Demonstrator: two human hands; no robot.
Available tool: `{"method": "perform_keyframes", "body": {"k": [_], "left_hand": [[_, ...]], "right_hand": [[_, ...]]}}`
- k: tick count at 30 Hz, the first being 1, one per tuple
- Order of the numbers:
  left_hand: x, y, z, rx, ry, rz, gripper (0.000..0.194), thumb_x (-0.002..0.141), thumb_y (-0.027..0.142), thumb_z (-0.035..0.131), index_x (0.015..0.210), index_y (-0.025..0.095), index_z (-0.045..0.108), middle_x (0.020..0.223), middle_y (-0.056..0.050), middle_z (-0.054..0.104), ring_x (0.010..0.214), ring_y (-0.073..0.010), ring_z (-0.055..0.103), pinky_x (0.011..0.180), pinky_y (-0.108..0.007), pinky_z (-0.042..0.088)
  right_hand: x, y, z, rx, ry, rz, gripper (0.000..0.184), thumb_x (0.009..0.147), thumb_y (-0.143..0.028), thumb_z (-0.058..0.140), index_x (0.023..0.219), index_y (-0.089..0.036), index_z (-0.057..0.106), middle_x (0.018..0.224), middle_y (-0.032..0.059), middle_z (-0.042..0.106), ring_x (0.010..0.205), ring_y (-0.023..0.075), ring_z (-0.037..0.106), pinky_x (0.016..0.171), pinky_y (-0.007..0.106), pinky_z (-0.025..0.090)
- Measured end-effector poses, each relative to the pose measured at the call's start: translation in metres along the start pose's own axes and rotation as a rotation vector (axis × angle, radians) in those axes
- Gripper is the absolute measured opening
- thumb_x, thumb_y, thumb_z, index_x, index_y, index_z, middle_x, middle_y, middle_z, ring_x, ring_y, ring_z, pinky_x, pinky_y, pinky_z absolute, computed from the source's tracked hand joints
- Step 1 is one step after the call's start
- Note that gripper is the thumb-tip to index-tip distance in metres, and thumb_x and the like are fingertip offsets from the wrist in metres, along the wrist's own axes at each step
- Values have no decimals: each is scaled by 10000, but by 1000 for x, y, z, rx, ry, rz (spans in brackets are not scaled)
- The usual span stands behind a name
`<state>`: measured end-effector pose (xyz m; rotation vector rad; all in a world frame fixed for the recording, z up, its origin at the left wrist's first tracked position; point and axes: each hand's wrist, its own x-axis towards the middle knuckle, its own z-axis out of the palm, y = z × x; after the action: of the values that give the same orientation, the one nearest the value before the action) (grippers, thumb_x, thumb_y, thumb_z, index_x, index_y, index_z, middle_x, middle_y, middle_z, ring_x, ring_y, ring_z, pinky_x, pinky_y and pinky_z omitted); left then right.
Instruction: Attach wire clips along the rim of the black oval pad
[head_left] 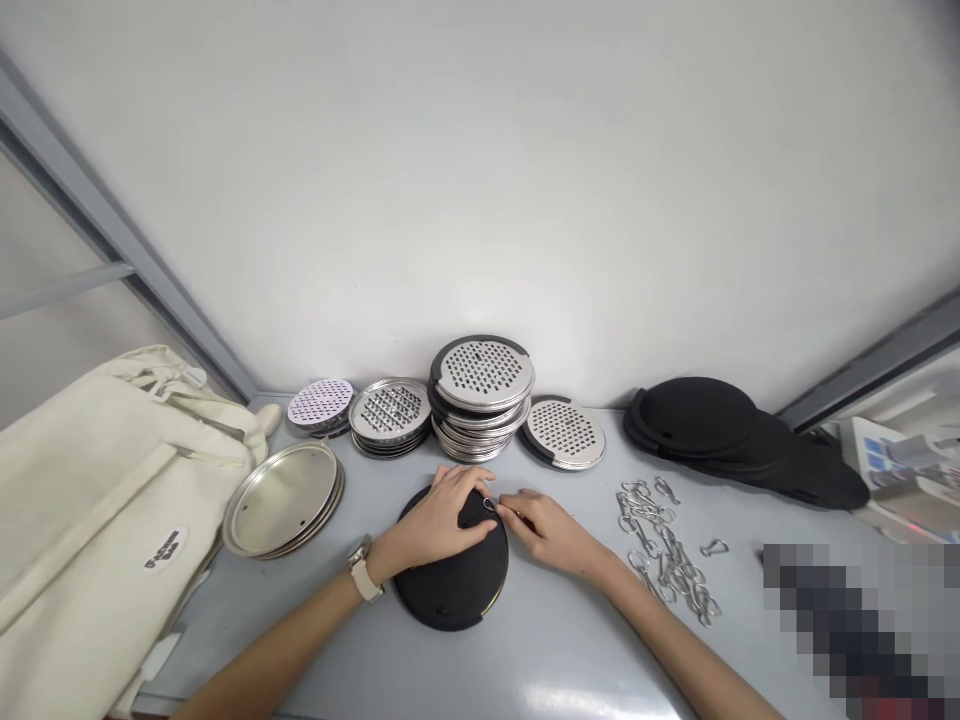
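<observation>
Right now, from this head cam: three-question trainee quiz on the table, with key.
1. Which wears the watch: the left hand or the right hand?
2. True or false: the clips lie in a loose pile to the right of the black disc.
3. Which is nearest the bag? A) steel lids B) black stack C) clips

Key: 1 left hand; 2 true; 3 A.
</observation>
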<state>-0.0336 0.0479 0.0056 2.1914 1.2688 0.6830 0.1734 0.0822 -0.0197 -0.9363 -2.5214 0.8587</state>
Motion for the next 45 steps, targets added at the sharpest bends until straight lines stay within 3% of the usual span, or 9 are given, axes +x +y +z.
{"method": "perform_keyframes", "body": {"k": [18, 32, 45], "left_hand": [[0, -1, -2, -94, -48, -15, 451, 828, 250, 629, 1243, 260, 453, 1046, -27, 614, 1054, -220, 520, 985, -374, 350], [0, -4, 0, -103, -45, -8, 463, 822, 232, 637, 1241, 271, 445, 1030, -12, 608, 1048, -207, 507, 992, -364, 336], [-1, -4, -1, -99, -61, -33, 439, 833, 272, 615, 1243, 260, 457, 1050, -34, 605, 1063, -234, 486, 989, -400, 347]], "right_hand": [[0, 3, -6, 36, -43, -43, 345, 995, -320, 326, 719, -191, 489, 616, -14, 489, 623, 145, 475, 618, 255, 364], [1, 3, -10, 107, -71, -36, 350, 995, -319, 331, 680, -194, 416, 574, -47, 393, 574, 120, 414, 588, 242, 336], [2, 4, -10, 111, -77, -42, 370, 999, -335, 316, 694, -191, 469, 571, -40, 401, 570, 128, 421, 597, 254, 362]]}}
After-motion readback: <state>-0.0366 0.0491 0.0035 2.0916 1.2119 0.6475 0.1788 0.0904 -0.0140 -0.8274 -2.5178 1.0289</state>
